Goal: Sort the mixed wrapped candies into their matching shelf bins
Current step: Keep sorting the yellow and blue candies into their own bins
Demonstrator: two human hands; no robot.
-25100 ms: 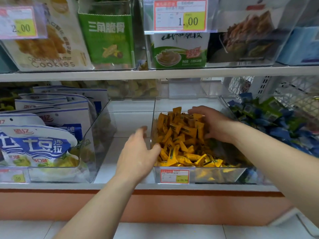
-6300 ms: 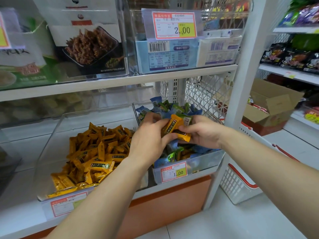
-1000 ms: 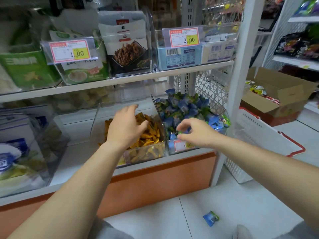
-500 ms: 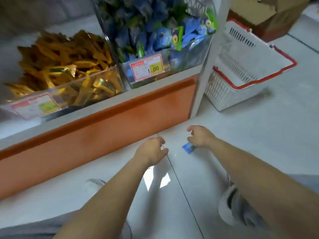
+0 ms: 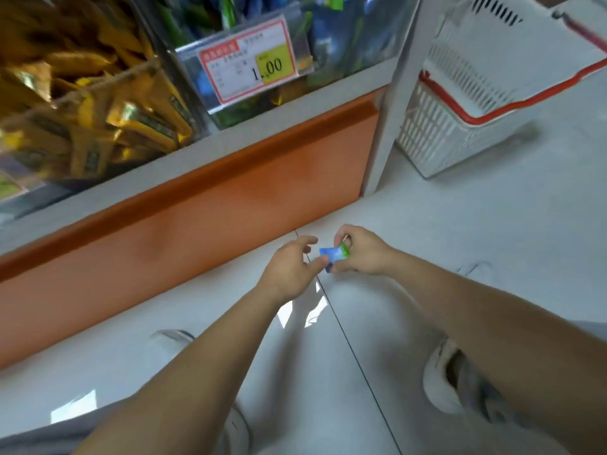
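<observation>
One blue candy (image 5: 332, 256), small flat pillow wrapper, mostly blue with a green patch at one end, slightly blurred. Long axis slanted, low end toward the left hand (image 5: 289, 270), green end up and toward the right hand (image 5: 361, 254). Located between the two hands, low over the white floor (image 5: 443, 231), right by a tile seam, in front of the orange shelf base (image 5: 197, 208); touching the floor or lifted, cannot tell.

Right grip: narrow, thumb and fingers pinching the green end. Left grip: loose and wide, fingers spread, thumb tip at the blue end, holding nothing.

Counts: one candy in hand, two hands, two bins on the shelf above. Yellow bin (image 5: 98, 126) at upper left, heaped with yellow wrapped candies, too many to count. Blue-green bin (image 5: 345, 44) just beside it to the right, one red-bordered price tag (image 5: 249, 64) on its front reading 1.00. One white basket (image 5: 443, 126) with red handle, tilted, on the floor right of the shelf post. Two white shoes, one (image 5: 440, 382) under the right forearm, the other (image 5: 170, 339) beside the left.
</observation>
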